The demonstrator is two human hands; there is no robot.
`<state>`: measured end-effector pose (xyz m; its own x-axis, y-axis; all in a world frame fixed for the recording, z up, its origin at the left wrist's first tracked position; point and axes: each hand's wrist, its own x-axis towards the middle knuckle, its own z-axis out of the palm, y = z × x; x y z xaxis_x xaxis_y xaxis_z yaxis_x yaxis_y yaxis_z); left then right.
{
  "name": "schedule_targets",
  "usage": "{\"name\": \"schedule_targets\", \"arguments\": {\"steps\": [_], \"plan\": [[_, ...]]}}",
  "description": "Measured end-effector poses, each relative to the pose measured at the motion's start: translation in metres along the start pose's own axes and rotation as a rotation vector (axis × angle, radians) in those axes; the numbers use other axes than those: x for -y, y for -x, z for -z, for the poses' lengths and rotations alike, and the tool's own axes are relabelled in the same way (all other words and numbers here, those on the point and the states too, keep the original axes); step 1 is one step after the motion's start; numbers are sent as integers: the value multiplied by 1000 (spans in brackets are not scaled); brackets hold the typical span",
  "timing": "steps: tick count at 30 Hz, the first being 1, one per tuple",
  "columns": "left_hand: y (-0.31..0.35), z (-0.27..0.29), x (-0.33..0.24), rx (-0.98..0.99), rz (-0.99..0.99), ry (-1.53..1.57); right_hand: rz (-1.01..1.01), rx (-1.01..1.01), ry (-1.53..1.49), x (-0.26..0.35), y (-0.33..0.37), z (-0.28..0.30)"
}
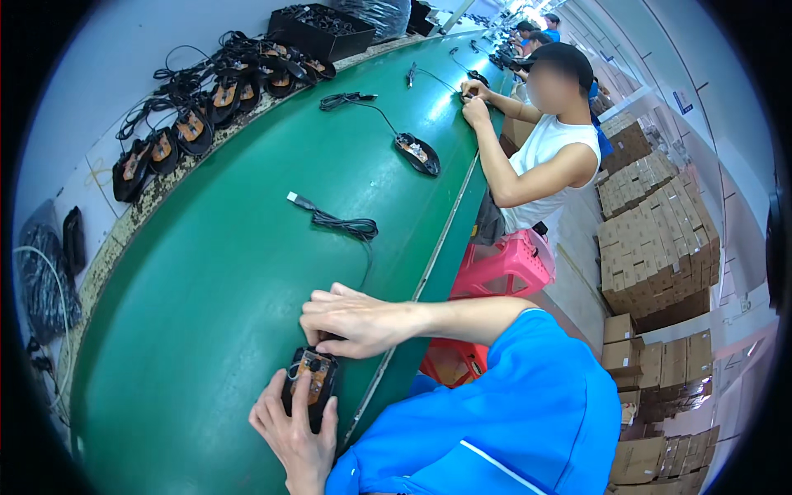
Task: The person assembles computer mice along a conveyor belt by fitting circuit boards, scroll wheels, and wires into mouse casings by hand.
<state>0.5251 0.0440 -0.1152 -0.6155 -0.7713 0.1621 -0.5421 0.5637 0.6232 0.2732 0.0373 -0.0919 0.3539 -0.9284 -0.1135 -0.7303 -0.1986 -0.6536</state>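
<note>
An opened black computer mouse [318, 393], its orange circuit board bare, lies on the green work surface close to me. My left hand [297, 425] grips it from both sides, thumb at one edge and a finger across the board. At the mouse's front end, my right hand [355, 322] has its fingers curled and pinched where the cable enters; the fingertips are partly hidden. The black mouse cable [342, 223] runs out from behind that hand to a tied bundle and a USB plug [301, 200] farther up the surface.
Another open mouse [417, 153] with its cable lies farther along the green bench [206, 272]. On the left ledge several open mice [191, 130] sit piled beside a black bin [320, 31]. A co-worker [549, 157] works ahead, near a pink stool [511, 264]. Cartons [660, 247] stand stacked at right.
</note>
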Motion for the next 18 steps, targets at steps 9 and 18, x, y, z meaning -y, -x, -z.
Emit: {"name": "schedule_targets", "arguments": {"steps": [9, 18], "plan": [[-6, 5, 3, 90, 19, 31, -19, -236, -147, 0, 11, -25], [-5, -4, 4, 34, -9, -1, -2, -210, -134, -4, 10, -20]]}}
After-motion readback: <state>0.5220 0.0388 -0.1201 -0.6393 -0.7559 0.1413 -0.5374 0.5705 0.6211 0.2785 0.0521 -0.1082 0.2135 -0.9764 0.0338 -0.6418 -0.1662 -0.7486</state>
